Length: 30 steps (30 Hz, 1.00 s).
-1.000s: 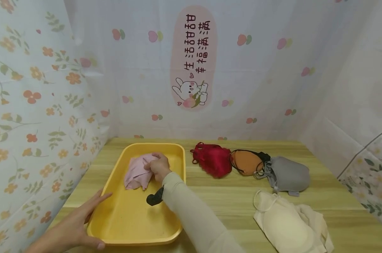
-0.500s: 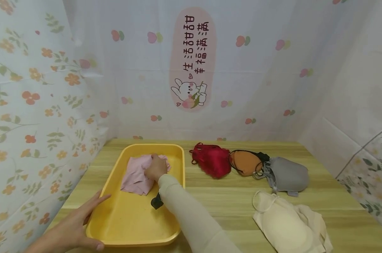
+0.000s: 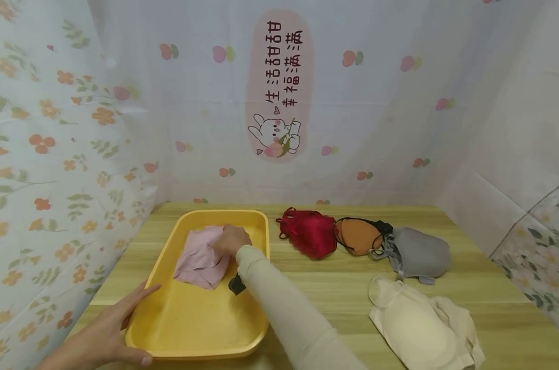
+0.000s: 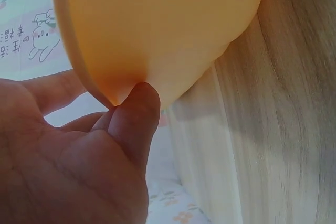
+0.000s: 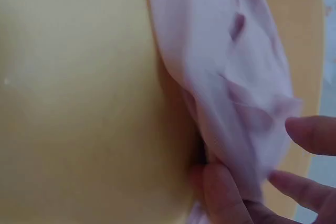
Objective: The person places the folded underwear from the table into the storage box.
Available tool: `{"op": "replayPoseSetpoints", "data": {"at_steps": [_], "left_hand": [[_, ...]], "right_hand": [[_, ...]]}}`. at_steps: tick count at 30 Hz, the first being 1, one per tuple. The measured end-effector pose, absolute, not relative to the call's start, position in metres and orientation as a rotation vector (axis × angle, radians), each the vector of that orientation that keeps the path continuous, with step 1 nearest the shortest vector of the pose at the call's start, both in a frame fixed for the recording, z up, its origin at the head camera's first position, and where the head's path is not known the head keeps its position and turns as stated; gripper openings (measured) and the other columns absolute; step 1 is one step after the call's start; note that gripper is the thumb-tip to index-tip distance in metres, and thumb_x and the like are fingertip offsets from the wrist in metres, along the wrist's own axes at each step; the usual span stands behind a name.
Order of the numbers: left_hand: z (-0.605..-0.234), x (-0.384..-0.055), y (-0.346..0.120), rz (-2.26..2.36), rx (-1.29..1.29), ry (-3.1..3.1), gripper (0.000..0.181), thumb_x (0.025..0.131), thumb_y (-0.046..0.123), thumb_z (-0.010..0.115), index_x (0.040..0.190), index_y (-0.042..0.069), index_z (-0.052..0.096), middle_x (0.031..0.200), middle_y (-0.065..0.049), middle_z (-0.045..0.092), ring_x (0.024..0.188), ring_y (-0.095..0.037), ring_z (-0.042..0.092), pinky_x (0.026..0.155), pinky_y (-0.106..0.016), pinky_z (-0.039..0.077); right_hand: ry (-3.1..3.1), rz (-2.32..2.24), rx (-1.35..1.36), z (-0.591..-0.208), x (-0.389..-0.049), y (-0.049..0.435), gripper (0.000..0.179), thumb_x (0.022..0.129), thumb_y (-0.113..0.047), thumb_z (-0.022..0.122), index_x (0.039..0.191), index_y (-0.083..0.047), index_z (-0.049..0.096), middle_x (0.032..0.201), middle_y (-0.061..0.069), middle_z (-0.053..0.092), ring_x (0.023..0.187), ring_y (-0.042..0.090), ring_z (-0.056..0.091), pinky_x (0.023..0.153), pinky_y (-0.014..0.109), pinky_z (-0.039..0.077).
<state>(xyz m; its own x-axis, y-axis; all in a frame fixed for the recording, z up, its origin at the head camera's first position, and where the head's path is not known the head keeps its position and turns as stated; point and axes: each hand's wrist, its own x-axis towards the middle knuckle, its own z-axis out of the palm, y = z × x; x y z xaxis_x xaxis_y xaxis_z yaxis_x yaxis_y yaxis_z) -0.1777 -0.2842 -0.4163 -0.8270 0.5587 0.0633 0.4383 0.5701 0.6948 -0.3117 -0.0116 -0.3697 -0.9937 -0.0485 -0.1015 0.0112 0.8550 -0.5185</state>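
A soft pink garment (image 3: 198, 264) lies loosely folded in the far half of a yellow plastic basin (image 3: 196, 329). My right hand (image 3: 232, 240) is at the garment's right side. In the right wrist view the pink fabric (image 5: 210, 40) runs between my thumb (image 5: 223, 190) and fingers, which hold its edge. My left hand (image 3: 108, 331) grips the basin's near left corner. The left wrist view shows the thumb (image 4: 137, 114) against the basin's outer wall (image 4: 168, 19), with the fingers reaching along the rim's other side.
Right of the basin on the wood-grain table (image 3: 325, 303) lie a red bra (image 3: 311, 236), an orange one (image 3: 358, 236) with black straps, and a folded grey one (image 3: 420, 252). A beige bra (image 3: 418, 326) lies nearer. Patterned curtains (image 3: 205, 103) hang behind and at the sides.
The pink garment was more bunched; it now lies flatter and reaches a little nearer. My right hand has shifted slightly along its right side. My left hand stays at the basin's corner.
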Motion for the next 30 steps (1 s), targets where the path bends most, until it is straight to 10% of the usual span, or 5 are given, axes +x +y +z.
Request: {"op": "replayPoseSetpoints", "data": {"at_steps": [5, 11, 20, 30], "left_hand": [[-0.415, -0.179, -0.284, 1.099, 0.836, 2.638, 0.106, 0.076, 0.018, 0.089, 0.159, 0.008, 0.023, 0.153, -0.049, 0.016, 0.125, 0.022, 0.031, 0.086, -0.011, 0.050], [-0.418, -0.179, -0.286, 1.157, 0.857, 2.587, 0.108, 0.076, 0.011, 0.088, 0.159, 0.003, 0.019, 0.151, -0.052, 0.012, 0.125, 0.026, 0.025, 0.086, -0.009, 0.050], [-0.420, -0.179, -0.286, 1.159, 0.868, 2.605, 0.108, 0.075, 0.011, 0.088, 0.159, 0.003, 0.021, 0.152, -0.051, 0.015, 0.126, 0.023, 0.029, 0.086, -0.010, 0.051], [-0.416, -0.179, -0.285, 1.110, 0.750, 2.590, 0.106, 0.080, 0.019, 0.087, 0.160, 0.006, 0.019, 0.154, -0.049, 0.014, 0.126, 0.020, 0.034, 0.087, -0.010, 0.049]], "right_hand": [[2.876, -0.731, -0.057, -0.356, -0.319, 0.000, 0.015, 0.088, -0.023, 0.060, 0.078, -0.011, 0.063, 0.079, 0.007, 0.070, 0.059, 0.022, 0.063, 0.046, 0.027, 0.045], [2.791, -0.768, -0.129, -0.334, -0.325, 0.017, 0.047, 0.095, -0.028, 0.062, 0.053, -0.012, 0.048, 0.049, 0.002, 0.054, 0.046, 0.018, 0.058, 0.047, 0.026, 0.050], [2.671, -1.258, -0.298, -0.317, -0.331, 0.068, 0.026, 0.099, -0.025, 0.063, 0.113, -0.004, 0.070, 0.097, 0.013, 0.071, 0.082, 0.030, 0.073, 0.068, 0.034, 0.062], [2.854, -1.493, -0.405, -0.341, -0.340, 0.120, 0.021, 0.101, -0.018, 0.060, 0.118, -0.006, 0.065, 0.102, 0.020, 0.071, 0.077, 0.031, 0.072, 0.066, 0.033, 0.060]]}}
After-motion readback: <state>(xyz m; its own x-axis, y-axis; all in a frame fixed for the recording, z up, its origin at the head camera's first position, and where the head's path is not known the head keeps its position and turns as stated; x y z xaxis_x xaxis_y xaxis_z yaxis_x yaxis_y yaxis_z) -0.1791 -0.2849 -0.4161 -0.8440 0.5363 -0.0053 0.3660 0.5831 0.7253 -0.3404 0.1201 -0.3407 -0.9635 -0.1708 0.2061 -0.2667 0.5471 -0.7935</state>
